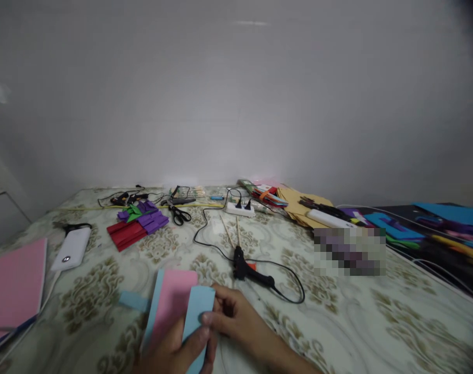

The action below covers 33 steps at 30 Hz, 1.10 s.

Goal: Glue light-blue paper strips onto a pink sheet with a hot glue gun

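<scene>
Near the front of the table, a light blue folded paper piece point(197, 317) is upright between both my hands. My left hand point(181, 348) grips its lower part, thumb on the front face. My right hand point(240, 319) pinches its upper right edge between thumb and fingers. Just behind and left of it is a pink paper point(176, 291) with a light blue border along its left side; my left hand covers its lower end. A small light blue paper strip point(133, 301) lies to the left. Beyond my right hand rests a black glue gun point(242, 266) with its cord looped to the right.
Farther back are black scissors point(178, 214), folded red paper point(125, 235), purple paper point(154, 221) and a white power strip point(240, 209). A white power bank point(73, 246) and pink sheet point(14, 291) lie left. Brown envelopes point(294, 205) and coloured sheets point(395, 228) are right.
</scene>
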Each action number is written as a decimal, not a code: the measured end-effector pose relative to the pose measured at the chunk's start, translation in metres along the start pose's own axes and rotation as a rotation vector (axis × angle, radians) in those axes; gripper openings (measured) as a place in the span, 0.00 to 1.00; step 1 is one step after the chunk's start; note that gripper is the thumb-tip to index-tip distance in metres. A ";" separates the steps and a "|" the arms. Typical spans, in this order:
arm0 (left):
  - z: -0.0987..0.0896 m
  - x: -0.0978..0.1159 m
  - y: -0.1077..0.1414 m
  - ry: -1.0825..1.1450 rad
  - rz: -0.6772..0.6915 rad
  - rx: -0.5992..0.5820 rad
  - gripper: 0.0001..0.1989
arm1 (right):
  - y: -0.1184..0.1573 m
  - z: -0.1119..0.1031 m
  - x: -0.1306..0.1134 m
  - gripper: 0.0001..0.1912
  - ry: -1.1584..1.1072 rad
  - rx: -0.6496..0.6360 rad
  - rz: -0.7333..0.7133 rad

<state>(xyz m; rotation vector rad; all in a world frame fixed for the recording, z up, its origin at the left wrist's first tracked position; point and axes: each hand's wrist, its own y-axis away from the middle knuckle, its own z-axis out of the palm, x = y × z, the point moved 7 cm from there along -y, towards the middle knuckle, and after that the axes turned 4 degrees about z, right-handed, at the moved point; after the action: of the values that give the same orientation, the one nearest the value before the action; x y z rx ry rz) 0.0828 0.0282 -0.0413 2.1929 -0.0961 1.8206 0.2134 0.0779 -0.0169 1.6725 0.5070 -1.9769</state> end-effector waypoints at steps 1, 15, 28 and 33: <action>0.006 0.000 0.001 0.042 -0.019 -0.085 0.28 | 0.001 -0.001 -0.002 0.29 0.011 0.024 -0.002; 0.025 0.018 0.002 0.245 0.043 -0.297 0.26 | 0.015 0.020 0.003 0.21 -0.239 -0.076 0.066; 0.024 0.029 0.004 0.061 0.080 -0.262 0.29 | 0.019 0.018 -0.008 0.21 -0.098 0.002 -0.013; 0.029 0.030 0.007 0.113 0.033 -0.284 0.30 | 0.021 0.019 -0.010 0.21 -0.056 0.028 -0.011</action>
<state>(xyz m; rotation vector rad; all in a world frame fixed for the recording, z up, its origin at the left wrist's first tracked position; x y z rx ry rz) 0.1145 0.0182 -0.0155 1.9019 -0.3461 1.8177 0.2123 0.0514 -0.0026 1.6293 0.4705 -2.0416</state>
